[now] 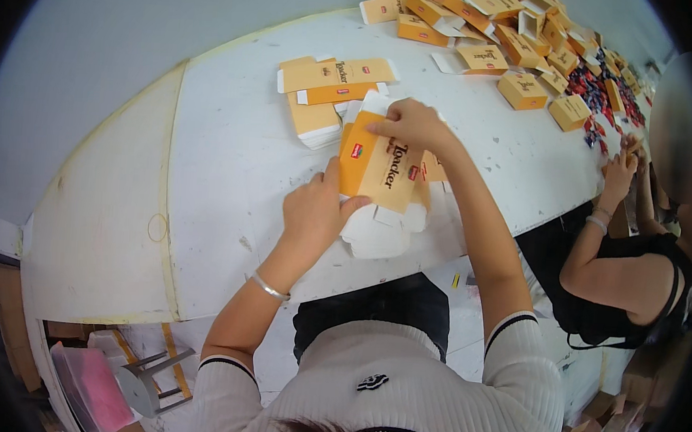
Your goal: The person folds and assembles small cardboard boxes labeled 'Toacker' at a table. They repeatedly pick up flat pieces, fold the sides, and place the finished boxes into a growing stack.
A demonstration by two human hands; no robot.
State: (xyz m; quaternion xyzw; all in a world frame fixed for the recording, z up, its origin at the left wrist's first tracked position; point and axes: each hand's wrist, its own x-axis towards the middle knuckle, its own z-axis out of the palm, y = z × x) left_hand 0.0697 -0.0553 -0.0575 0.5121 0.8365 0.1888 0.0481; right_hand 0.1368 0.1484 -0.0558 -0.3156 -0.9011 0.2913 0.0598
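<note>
A yellow-orange folding carton (379, 170) is held between my two hands over the white table. My left hand (315, 210), with a silver bangle on the wrist, grips its lower left edge, thumb on the front panel. My right hand (415, 127) pinches its top end near a raised white flap, the fingers bent over the panel. Beneath the carton lies a stack of flat carton blanks (380, 238), white parts showing at the near side. Just beyond, more flattened cartons (312, 117) rest in a loose, crossed stack.
Folded cartons (522, 90) are heaped at the far right, beside a pile of small dark red and blue wrapped pieces (595, 97). A co-worker's hands (622, 166) are busy at that side. Below the table's left end stand a stool (139, 389) and a clear bin with pink contents (97, 391).
</note>
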